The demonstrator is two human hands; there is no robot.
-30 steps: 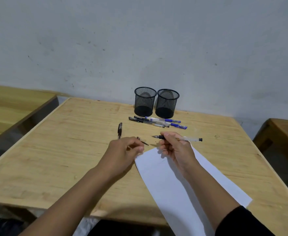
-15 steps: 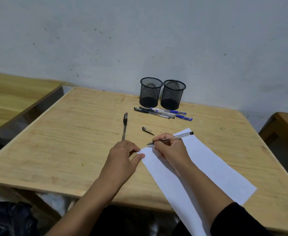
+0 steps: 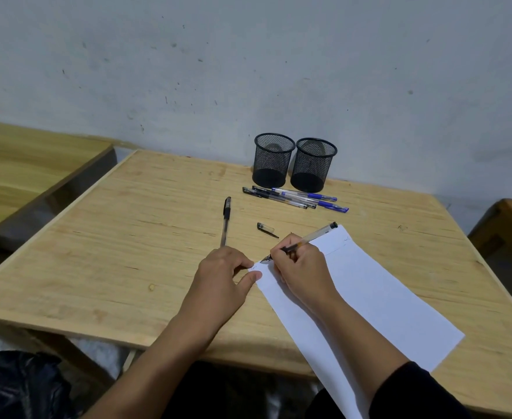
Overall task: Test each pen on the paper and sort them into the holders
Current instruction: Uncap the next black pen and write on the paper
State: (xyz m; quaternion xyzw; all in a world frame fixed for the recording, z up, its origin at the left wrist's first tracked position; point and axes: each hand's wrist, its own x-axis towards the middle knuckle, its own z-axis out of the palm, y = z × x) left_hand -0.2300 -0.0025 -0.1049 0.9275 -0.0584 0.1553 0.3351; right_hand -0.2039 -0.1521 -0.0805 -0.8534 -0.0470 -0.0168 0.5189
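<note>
Your right hand [image 3: 301, 269] is closed around a clear-barrelled pen [image 3: 306, 238] in a writing grip, just right of frame centre. The pen's tip rests on the near-left corner of the white paper [image 3: 379, 300], where a small ink mark shows; its black end points toward the upper right.

Your left hand [image 3: 223, 278] lies on the wooden table [image 3: 97, 252] at centre frame, fingers loosely curled and holding nothing, thumb touching the paper's left edge.

A loose pen cap [image 3: 266, 228] lies just above the hands. A black capped pen [image 3: 225, 220] lies alone to its left, roughly vertical in the frame.

Two black mesh holders [image 3: 274, 160] [image 3: 313, 164] stand side by side at the table's far edge, upper centre; I can see no pens inside. A cluster of black and blue pens [image 3: 294, 198] lies just below them.
</note>
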